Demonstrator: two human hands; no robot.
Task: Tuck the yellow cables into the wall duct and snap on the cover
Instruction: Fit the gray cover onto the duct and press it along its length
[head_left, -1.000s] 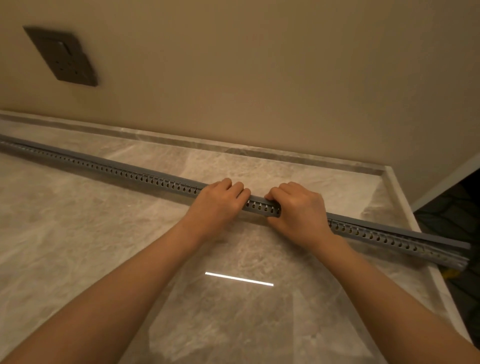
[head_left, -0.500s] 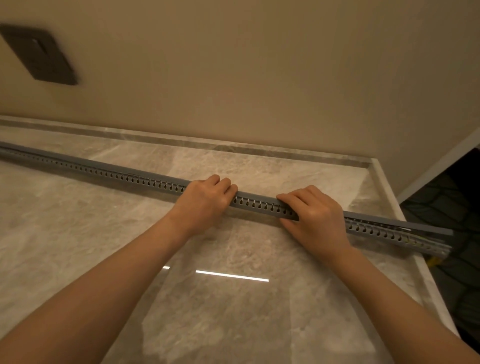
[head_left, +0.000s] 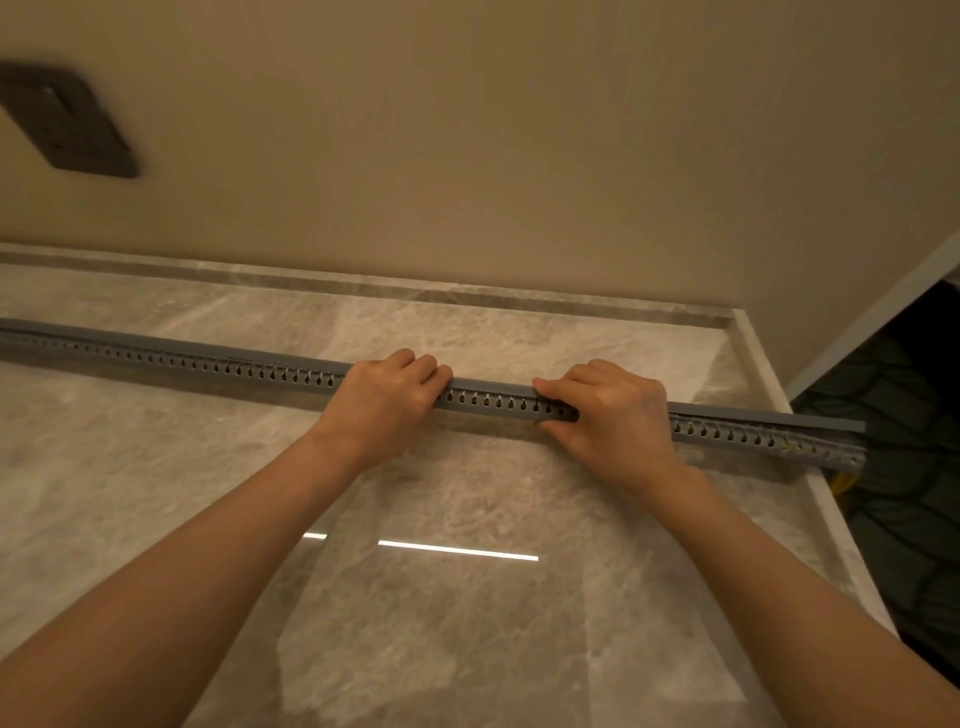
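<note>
Grey slotted plastic duct: hidden beneath left hand and right hand, cropped beyond left hand. Yellow cables: sliver beyond right hand. Dark rectangular wall plate: blurred.

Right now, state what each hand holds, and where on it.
Both grip the grey duct: left hand with fingers curled over its top; right hand further right, thumb on the slotted front.

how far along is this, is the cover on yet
Looks done: the yellow cable is inside the duct, with a bit showing at its right end. In hand: the left hand and right hand grip the duct mid-length, fingers curled over the cover. Left: the cover's right end stands off the duct, not snapped.
</note>
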